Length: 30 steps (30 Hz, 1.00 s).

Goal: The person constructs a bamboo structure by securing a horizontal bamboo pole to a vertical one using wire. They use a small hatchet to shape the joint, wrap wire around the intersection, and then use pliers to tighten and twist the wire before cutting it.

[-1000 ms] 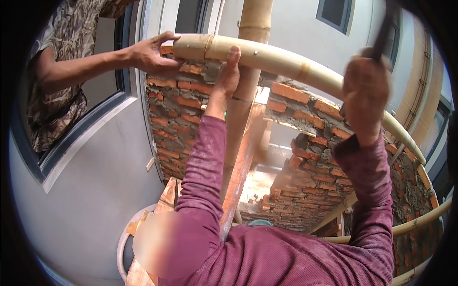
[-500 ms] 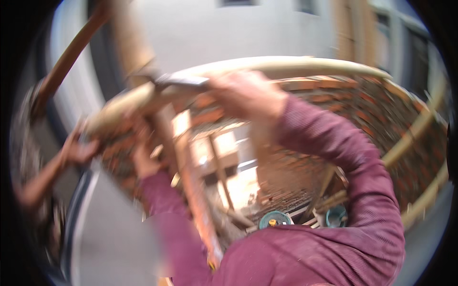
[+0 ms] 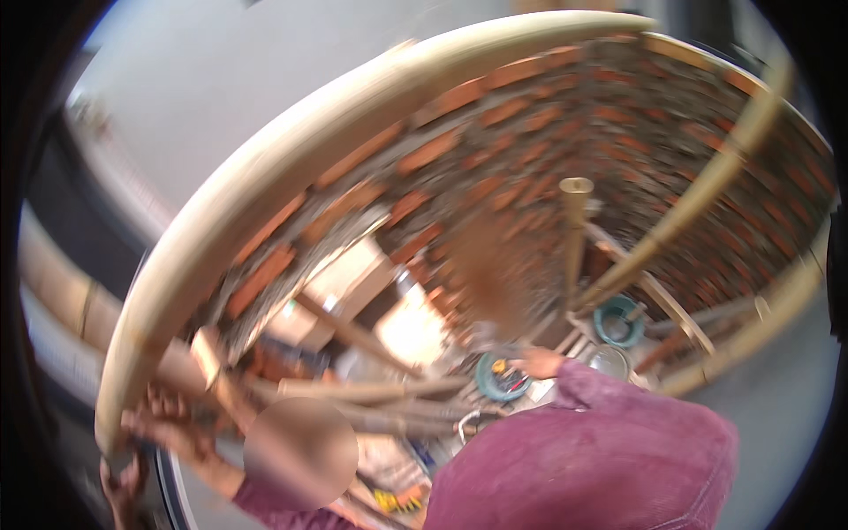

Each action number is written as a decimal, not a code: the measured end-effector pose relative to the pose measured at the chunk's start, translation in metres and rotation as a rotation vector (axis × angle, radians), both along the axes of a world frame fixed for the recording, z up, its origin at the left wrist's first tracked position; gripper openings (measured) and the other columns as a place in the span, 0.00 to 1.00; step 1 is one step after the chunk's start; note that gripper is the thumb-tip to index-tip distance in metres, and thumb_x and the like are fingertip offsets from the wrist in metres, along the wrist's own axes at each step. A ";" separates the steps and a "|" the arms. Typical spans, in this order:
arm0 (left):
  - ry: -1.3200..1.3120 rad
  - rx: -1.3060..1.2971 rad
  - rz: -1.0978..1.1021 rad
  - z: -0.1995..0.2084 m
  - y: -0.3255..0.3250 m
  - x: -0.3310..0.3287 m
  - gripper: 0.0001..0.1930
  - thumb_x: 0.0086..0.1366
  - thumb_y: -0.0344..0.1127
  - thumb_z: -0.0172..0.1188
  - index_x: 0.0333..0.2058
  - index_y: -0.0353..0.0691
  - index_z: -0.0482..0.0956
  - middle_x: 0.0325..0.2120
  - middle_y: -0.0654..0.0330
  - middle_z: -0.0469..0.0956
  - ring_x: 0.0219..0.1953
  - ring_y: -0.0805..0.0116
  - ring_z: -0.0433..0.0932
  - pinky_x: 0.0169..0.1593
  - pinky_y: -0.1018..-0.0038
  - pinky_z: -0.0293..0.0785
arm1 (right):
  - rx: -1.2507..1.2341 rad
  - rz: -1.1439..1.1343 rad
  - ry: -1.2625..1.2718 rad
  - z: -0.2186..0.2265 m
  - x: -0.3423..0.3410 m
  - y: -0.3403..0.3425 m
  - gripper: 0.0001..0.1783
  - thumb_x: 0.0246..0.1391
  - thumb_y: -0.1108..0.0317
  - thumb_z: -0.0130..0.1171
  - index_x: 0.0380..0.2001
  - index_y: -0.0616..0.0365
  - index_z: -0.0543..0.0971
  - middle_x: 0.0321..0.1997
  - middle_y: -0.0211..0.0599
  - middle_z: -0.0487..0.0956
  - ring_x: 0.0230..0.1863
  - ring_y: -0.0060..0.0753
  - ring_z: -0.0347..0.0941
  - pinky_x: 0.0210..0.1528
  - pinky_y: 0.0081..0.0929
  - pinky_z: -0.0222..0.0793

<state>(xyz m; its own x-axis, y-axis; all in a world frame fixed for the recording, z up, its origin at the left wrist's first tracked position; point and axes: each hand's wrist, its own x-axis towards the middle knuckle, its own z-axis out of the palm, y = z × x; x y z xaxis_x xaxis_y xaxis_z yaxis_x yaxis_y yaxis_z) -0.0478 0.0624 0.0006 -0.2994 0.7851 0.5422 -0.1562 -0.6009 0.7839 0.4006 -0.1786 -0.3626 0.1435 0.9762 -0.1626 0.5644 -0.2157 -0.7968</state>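
A long, pale bamboo pole (image 3: 291,146) sweeps along the wall's top, coming down to its near end at the left. Against that lower end my left hand (image 3: 177,433) is closed, its fingers meeting the pole's side. Just below it, another person's hand (image 3: 124,481) reaches up to the pole's tip. My right hand (image 3: 539,362) is low beside a teal bucket (image 3: 503,378) holding small tools and a yellow item. Blur smears its fingers, and whether it holds anything is unclear. A round blurred patch covers the area beside my left forearm.
A rough brick wall (image 3: 530,124) stands ahead with an opening low in it. Bamboo poles (image 3: 689,221) slant at the right, beside an upright bamboo post (image 3: 576,238). A second teal bucket (image 3: 618,320) sits among planks. Timbers (image 3: 380,389) cross below me.
My right hand has left the bamboo pole and dropped to the teal bucket; the metal tool it held is no longer distinguishable. The view has tilted down, and my left hand is at the pole's end.
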 end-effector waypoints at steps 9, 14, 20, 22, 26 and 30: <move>0.441 -0.082 0.441 -0.028 -0.111 0.037 0.29 0.68 0.58 0.45 0.54 0.37 0.67 0.52 0.56 0.67 0.54 0.61 0.68 0.56 0.61 0.64 | -0.838 0.196 -0.210 -0.156 0.125 -0.089 0.21 0.45 0.59 0.63 0.37 0.66 0.77 0.28 0.46 0.79 0.26 0.38 0.76 0.29 0.33 0.71; 0.816 -0.287 0.762 -0.071 -0.183 0.075 0.23 0.67 0.48 0.52 0.50 0.34 0.71 0.47 0.55 0.69 0.48 0.67 0.71 0.53 0.73 0.66 | -0.903 0.532 -0.255 -0.205 0.170 -0.042 0.19 0.46 0.60 0.62 0.37 0.64 0.77 0.25 0.42 0.77 0.22 0.35 0.74 0.24 0.32 0.69; 0.782 -0.692 0.635 -0.158 -0.231 0.076 0.26 0.70 0.52 0.44 0.52 0.32 0.70 0.45 0.54 0.73 0.49 0.66 0.71 0.54 0.72 0.65 | -1.015 0.389 0.014 -0.166 0.146 0.025 0.13 0.52 0.63 0.58 0.38 0.58 0.74 0.20 0.33 0.72 0.12 0.25 0.66 0.14 0.27 0.61; 0.685 -0.652 0.646 -0.170 -0.238 0.089 0.20 0.70 0.46 0.46 0.45 0.32 0.73 0.33 0.58 0.75 0.38 0.72 0.70 0.46 0.75 0.66 | -0.964 0.502 -0.174 -0.165 0.131 0.026 0.17 0.55 0.60 0.54 0.42 0.61 0.71 0.22 0.38 0.74 0.14 0.32 0.69 0.16 0.32 0.65; 0.806 -0.499 0.800 -0.199 -0.244 0.082 0.18 0.69 0.45 0.49 0.43 0.34 0.74 0.32 0.56 0.75 0.37 0.70 0.71 0.43 0.73 0.68 | -0.993 0.709 -0.514 -0.187 0.092 0.016 0.20 0.55 0.60 0.52 0.41 0.67 0.78 0.28 0.47 0.79 0.26 0.41 0.79 0.30 0.37 0.75; 0.781 -0.338 0.860 -0.205 -0.223 0.095 0.18 0.67 0.44 0.54 0.43 0.32 0.75 0.34 0.54 0.77 0.37 0.68 0.73 0.44 0.72 0.69 | -0.794 1.423 -0.599 -0.305 0.106 -0.008 0.13 0.44 0.68 0.60 0.34 0.64 0.81 0.25 0.45 0.80 0.24 0.39 0.79 0.27 0.30 0.75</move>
